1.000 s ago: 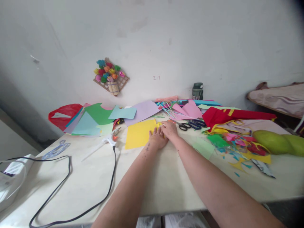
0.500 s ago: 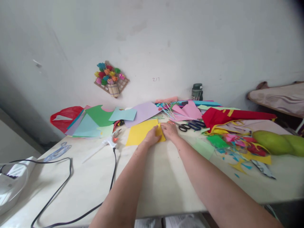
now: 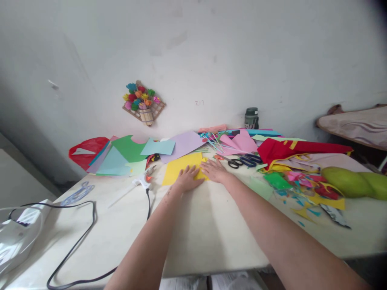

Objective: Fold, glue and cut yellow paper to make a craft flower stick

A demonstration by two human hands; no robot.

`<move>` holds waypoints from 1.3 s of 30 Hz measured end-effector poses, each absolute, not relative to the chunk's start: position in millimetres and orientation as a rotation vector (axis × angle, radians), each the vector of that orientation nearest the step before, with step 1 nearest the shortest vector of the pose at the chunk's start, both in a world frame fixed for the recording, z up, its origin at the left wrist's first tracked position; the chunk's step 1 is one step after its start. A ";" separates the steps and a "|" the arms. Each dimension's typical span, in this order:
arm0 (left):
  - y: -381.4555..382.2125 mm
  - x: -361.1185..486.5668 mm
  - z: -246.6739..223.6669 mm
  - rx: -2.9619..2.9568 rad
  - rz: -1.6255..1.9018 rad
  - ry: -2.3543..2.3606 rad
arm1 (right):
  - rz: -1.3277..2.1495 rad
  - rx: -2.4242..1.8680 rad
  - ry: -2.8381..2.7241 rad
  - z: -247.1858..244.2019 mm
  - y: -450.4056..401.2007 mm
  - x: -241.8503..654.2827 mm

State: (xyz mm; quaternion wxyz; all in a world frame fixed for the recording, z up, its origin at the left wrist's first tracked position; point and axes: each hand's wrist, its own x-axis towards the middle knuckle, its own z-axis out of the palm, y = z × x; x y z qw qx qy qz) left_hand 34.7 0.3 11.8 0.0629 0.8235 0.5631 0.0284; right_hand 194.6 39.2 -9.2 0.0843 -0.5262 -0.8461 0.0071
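A yellow sheet of paper (image 3: 173,169) lies flat on the pale table (image 3: 199,233). My left hand (image 3: 188,178) rests on its lower middle part, palm down with the fingers spread. Over the sheet's right end lies my right hand (image 3: 214,170), its fingers stretched out flat and pointing left. A small yellow piece shows just beyond my right fingertips. To the left of the sheet is a white glue gun (image 3: 141,181) with a black cord. Dark-handled scissors (image 3: 235,163) lie right of my right hand.
Coloured paper sheets (image 3: 128,148) and thin sticks line the back. A red cloth (image 3: 276,152), paper scraps (image 3: 298,197) and green fruits (image 3: 347,182) lie at right. A power strip (image 3: 28,225) and looping black cord occupy the left. A bottle (image 3: 251,118) stands behind.
My left hand has moved slightly left and spread its fingers flat on the yellow sheet. My right hand has flattened over the sheet's right end. The view has shifted slightly.
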 end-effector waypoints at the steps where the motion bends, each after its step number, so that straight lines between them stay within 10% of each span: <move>1: -1.3 32.8 9.7 2.491 0.055 1.716 | 0.029 -1.581 -2.523 -10.0 41.8 195.5; 39: -6.7 40.0 2.8 2.462 0.102 1.896 | -0.243 -1.567 -2.428 -2.5 31.6 220.4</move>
